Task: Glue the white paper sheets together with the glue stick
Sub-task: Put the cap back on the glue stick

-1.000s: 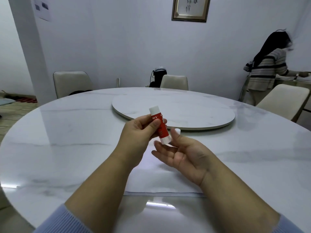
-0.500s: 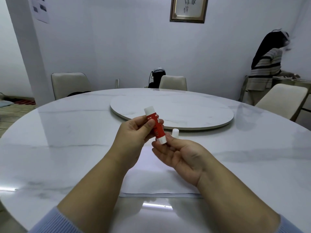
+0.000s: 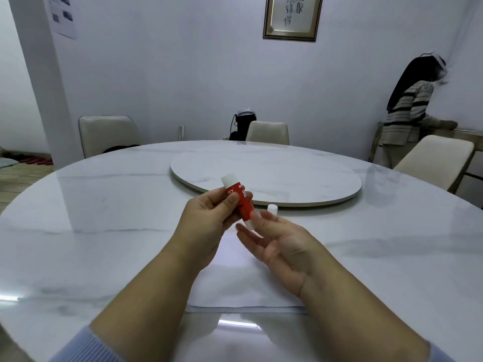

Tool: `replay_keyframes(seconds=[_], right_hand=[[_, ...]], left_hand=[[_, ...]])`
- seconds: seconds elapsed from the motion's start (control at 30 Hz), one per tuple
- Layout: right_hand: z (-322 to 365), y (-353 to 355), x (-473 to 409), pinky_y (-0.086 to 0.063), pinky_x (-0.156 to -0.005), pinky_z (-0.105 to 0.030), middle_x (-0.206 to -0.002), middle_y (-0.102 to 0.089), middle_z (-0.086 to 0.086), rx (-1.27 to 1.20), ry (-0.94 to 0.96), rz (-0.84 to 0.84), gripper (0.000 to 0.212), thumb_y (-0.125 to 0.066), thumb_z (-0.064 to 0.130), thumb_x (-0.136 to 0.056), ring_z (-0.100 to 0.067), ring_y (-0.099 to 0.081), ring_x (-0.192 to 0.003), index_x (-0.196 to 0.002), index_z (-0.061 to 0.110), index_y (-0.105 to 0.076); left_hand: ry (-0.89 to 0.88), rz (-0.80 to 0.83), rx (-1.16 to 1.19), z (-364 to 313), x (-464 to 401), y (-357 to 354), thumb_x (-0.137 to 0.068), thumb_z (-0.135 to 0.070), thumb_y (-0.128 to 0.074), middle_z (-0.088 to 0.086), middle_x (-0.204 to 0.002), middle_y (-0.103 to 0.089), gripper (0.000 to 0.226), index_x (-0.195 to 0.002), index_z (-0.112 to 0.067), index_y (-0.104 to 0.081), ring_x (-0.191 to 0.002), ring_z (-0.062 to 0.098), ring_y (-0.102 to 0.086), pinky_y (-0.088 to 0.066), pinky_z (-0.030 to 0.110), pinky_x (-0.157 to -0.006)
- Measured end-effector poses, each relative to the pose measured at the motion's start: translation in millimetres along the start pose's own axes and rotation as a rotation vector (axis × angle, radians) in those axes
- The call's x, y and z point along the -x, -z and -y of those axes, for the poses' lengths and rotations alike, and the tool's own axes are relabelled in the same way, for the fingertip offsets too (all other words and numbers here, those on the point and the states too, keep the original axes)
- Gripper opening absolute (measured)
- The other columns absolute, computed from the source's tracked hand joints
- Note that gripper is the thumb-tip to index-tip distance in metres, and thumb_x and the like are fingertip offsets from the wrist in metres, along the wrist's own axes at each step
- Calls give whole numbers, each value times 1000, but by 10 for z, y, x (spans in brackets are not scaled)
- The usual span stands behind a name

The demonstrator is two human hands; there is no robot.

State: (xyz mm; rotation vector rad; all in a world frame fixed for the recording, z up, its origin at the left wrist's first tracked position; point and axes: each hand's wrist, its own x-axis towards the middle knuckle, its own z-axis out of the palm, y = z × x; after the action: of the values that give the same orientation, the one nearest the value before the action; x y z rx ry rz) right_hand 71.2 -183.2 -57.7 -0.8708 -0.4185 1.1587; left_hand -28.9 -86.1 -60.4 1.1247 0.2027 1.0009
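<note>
- Table (image 3: pixel 104 231): round white marble top, with a raised turntable (image 3: pixel 287 176) at 12 o'clock from the hands.
- Left hand (image 3: pixel 206 218): fingers and thumb curled round the glue stick (image 3: pixel 241 203), gripping its middle.
- Glue stick: red barrel with white lettering, white at both ends, tilted so its upper end leans to 11 o'clock, held in the air above the paper.
- Paper (image 3: pixel 235 291): white sheets flat on the table under both wrists, near edge towards 6 o'clock.
- Right hand (image 3: pixel 282 244): palm up, fingers loosely spread, fingertips at the stick's lower white end; whether they pinch it I cannot tell.
- Cap (image 3: pixel 272 208): small white cylinder upright on the table, at 1 o'clock from the right hand.
</note>
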Motion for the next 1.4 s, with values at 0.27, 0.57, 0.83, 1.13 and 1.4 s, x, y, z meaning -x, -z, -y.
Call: replay_keyframes(seconds=[0.27, 0.57, 0.83, 1.13, 1.4], right_hand=[[26, 10, 4, -53, -76, -23, -69, -60, -5, 101, 226, -86, 35, -66, -17, -74, -18, -67, -74, -95, 9, -56], [422, 192, -535, -37, -99, -28, -153, -34, -2, 1601, 341, -301, 49, -42, 10, -96, -22, -41, -132, -144, 18, -37], [377, 350, -859, -45, -89, -34, -127, -55, -14, 2050, 355, -212, 34, -44, 3, -92, -25, -53, -98, -122, 7, -59], [455, 166, -809, -47, -69, -17, -87, -71, 4, 979, 636, -359, 16, -64, 6, -88, -3, -63, -72, -100, 14, -70], [514, -130, -291, -53, -91, -28, -91, -76, 0, 620, 554, 180, 19, -68, 5, -82, -15, -69, -95, -86, 22, -76]], left_hand=[[-12, -7, -14, 4, -20, 34, -78, -12, -60, 7, -87, -76, 22, -97, -5, -66, -90, 17, -71, -57, 23, -72], [272, -13, 83, 50, 2, 16, -97, -23, -40, -1, -78, -69, 29, -103, -18, -67, -74, 19, -69, -55, 39, -69], [377, -62, 201, 30, 2, -57, -97, -29, -43, 7, -67, -66, 26, -95, -6, -56, -53, 21, -56, -43, 25, -45], [378, -40, 167, 30, 14, -74, -96, -31, -43, 7, -69, -62, 30, -95, -5, -59, -52, 19, -50, -40, 24, -45], [361, 100, 56, 34, 72, -100, -93, -32, -44, 6, -74, -63, 36, -102, -4, -65, -55, 15, -51, -42, 24, -48]])
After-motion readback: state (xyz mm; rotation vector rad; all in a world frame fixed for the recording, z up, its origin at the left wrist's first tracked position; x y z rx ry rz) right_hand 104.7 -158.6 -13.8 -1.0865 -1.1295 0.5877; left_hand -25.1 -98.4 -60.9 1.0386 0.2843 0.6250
